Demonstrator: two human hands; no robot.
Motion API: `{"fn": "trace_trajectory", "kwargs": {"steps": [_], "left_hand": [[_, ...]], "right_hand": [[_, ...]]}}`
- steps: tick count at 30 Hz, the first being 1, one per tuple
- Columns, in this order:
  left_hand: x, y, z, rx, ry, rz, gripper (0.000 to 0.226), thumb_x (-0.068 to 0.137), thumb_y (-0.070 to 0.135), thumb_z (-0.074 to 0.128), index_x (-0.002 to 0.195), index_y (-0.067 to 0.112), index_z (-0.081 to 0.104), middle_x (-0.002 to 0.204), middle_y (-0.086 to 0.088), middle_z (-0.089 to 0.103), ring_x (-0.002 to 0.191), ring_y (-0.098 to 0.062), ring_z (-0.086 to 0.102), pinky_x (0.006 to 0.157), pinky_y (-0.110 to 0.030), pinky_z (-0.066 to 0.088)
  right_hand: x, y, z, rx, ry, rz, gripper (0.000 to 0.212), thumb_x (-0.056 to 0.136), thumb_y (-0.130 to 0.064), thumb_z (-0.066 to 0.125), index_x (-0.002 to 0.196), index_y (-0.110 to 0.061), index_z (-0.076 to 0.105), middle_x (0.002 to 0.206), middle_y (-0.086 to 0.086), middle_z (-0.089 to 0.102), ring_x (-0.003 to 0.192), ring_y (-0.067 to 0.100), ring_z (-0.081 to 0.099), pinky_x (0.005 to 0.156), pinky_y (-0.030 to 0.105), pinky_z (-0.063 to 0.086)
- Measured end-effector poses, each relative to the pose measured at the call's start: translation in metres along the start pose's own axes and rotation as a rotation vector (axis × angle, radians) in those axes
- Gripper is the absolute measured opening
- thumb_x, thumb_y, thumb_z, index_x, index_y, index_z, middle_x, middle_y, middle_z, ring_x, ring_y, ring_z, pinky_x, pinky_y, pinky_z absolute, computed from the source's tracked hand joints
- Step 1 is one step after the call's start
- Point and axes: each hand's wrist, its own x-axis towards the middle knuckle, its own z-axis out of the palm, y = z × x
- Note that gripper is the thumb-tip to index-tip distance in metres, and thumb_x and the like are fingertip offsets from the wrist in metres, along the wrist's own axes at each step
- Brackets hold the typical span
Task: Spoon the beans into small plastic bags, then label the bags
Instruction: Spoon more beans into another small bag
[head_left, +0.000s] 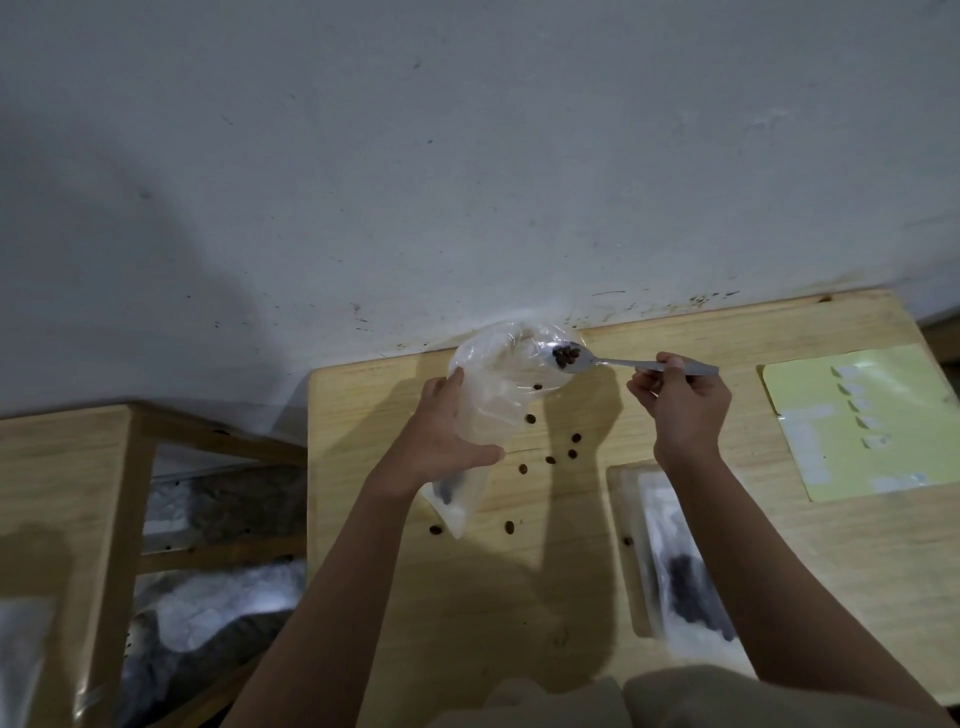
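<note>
My left hand (441, 441) grips a clear plastic bag (493, 384) around its middle and holds it above the wooden table (519, 597), mouth tilted up and to the right. Some dark beans sit in the bag's lower end. My right hand (685, 410) pinches the handle of a metal spoon (613, 361). The spoon's bowl holds several brown beans (565, 356) and lies just inside the bag's mouth. Several loose beans (550, 460) are scattered on the table below the bag.
A yellow label sheet (857, 415) with white stickers lies at the table's right. A filled bag of beans (680, 566) lies flat under my right forearm. A lower wooden stool (67, 493) stands at the left, with bagged material beneath it. A grey wall runs behind.
</note>
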Motion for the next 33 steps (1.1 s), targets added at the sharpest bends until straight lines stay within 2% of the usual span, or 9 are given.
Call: {"fn": "trace_trajectory", "kwargs": {"steps": [5, 13, 21, 24, 33], "left_hand": [[0.003, 0.003, 0.003, 0.105, 0.046, 0.022, 0.115, 0.064, 0.038, 0.082, 0.15, 0.023, 0.006, 0.144, 0.008, 0.017, 0.132, -0.015, 0.027, 0.097, -0.028, 0.035], [0.002, 0.005, 0.007, 0.212, 0.126, 0.051, 0.114, 0.061, 0.04, 0.081, 0.148, 0.027, 0.007, 0.146, 0.006, 0.014, 0.134, -0.02, 0.025, 0.1, -0.036, 0.041], [0.002, 0.003, 0.004, 0.194, 0.127, 0.002, 0.112, 0.062, 0.041, 0.081, 0.148, 0.022, 0.011, 0.145, 0.003, 0.019, 0.131, -0.018, 0.029, 0.092, -0.026, 0.036], [0.004, 0.003, 0.004, 0.173, 0.098, -0.019, 0.106, 0.06, 0.042, 0.081, 0.143, 0.026, 0.018, 0.133, 0.003, 0.027, 0.124, -0.019, 0.036, 0.087, -0.028, 0.039], [-0.002, 0.005, 0.002, 0.118, 0.074, -0.035, 0.11, 0.063, 0.04, 0.081, 0.148, 0.028, 0.012, 0.138, 0.001, 0.025, 0.125, -0.019, 0.035, 0.091, -0.029, 0.037]], "right_hand": [[-0.001, -0.003, -0.007, 0.014, -0.036, 0.006, 0.02, 0.097, -0.008, 0.046, 0.082, -0.01, 0.059, 0.073, 0.009, 0.059, 0.067, 0.016, 0.062, 0.066, 0.03, 0.057], [-0.013, -0.008, -0.005, -0.021, -0.175, -0.101, 0.021, 0.097, -0.008, 0.046, 0.083, -0.008, 0.062, 0.073, 0.013, 0.058, 0.062, 0.013, 0.062, 0.067, 0.03, 0.06], [-0.005, -0.004, -0.007, -0.001, -0.1, 0.005, 0.019, 0.097, -0.01, 0.048, 0.084, -0.008, 0.062, 0.075, 0.011, 0.06, 0.068, 0.017, 0.062, 0.065, 0.029, 0.057], [-0.004, -0.004, -0.009, 0.007, -0.093, 0.003, 0.018, 0.097, -0.01, 0.048, 0.085, -0.008, 0.061, 0.075, 0.011, 0.059, 0.068, 0.016, 0.062, 0.067, 0.03, 0.058], [-0.005, -0.008, -0.007, 0.09, -0.057, 0.008, 0.02, 0.097, -0.009, 0.047, 0.082, -0.009, 0.059, 0.072, 0.009, 0.057, 0.059, 0.013, 0.06, 0.067, 0.032, 0.057]]}}
